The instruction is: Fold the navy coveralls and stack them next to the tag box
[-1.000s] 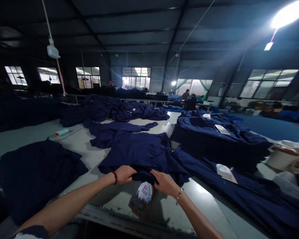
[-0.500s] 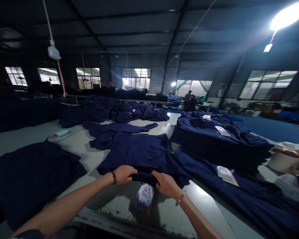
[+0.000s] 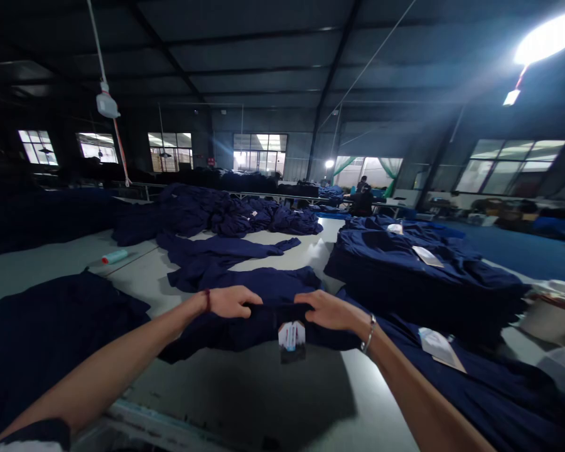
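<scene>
A soft, light navy garment [image 3: 258, 329] is best held by its top edge, as here, over the near counter [image 3: 245, 402]; the left hand [image 3: 230, 302] and right hand [image 3: 332, 312] have fingers closed on it, with a paper tag [image 3: 292, 336] hanging between.

Left hand [image 3: 232, 302]: gripping the gathered top edge of a navy garment [image 3: 258, 328].
Right hand [image 3: 332, 311]: gripping the same edge, just beside a white hang tag [image 3: 292, 334].
Nearby: stacked navy garments [image 3: 419, 270] on a pale work table [image 3: 245, 402].

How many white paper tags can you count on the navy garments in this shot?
4: a tag hanging from the held garment; a tag on the right pile; two tags on the stack behind. Folds may hide more.
</scene>
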`<act>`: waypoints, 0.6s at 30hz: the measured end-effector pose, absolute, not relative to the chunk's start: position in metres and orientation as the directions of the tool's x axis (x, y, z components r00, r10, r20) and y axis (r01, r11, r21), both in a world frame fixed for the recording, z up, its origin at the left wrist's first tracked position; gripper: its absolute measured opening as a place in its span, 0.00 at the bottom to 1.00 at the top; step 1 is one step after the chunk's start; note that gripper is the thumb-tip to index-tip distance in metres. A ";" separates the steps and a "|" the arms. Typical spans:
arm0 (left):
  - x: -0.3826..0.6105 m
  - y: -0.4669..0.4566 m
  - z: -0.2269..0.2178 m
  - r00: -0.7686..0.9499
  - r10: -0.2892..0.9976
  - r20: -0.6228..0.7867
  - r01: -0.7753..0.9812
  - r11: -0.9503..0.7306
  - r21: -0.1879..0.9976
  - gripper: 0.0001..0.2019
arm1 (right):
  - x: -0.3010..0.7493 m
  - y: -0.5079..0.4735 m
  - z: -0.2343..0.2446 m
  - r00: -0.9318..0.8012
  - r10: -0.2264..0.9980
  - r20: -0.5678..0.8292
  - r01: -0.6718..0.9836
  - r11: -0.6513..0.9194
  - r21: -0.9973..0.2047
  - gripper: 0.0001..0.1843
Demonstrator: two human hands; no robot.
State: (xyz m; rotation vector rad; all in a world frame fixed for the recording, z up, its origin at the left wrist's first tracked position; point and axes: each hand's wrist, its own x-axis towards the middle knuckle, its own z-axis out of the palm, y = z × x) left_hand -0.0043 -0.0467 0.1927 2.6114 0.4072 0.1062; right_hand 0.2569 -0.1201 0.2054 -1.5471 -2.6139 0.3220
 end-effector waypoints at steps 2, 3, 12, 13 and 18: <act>-0.004 -0.031 0.209 0.939 0.344 -0.003 0.285 -0.772 0.569 0.13 | 0.256 -0.100 0.230 -0.498 0.867 -0.036 0.851 0.479 -0.217 0.19; -0.004 -0.022 0.215 0.929 0.370 -0.017 0.301 -0.728 0.616 0.13 | 0.255 -0.088 0.241 -0.504 0.863 -0.050 0.849 0.484 -0.212 0.19; 0.002 0.088 0.242 0.789 0.597 -0.145 0.482 -0.456 0.748 0.18 | 0.244 0.049 0.279 -0.456 0.885 -0.092 0.889 0.449 -0.089 0.17; 0.005 0.102 0.243 0.778 0.609 -0.156 0.503 -0.454 0.736 0.17 | 0.245 0.064 0.278 -0.452 0.886 -0.103 0.891 0.445 -0.088 0.16; 0.026 0.174 0.233 0.748 0.642 -0.167 0.606 -0.559 0.565 0.17 | 0.253 0.136 0.256 -0.417 0.899 -0.138 0.909 0.409 -0.082 0.10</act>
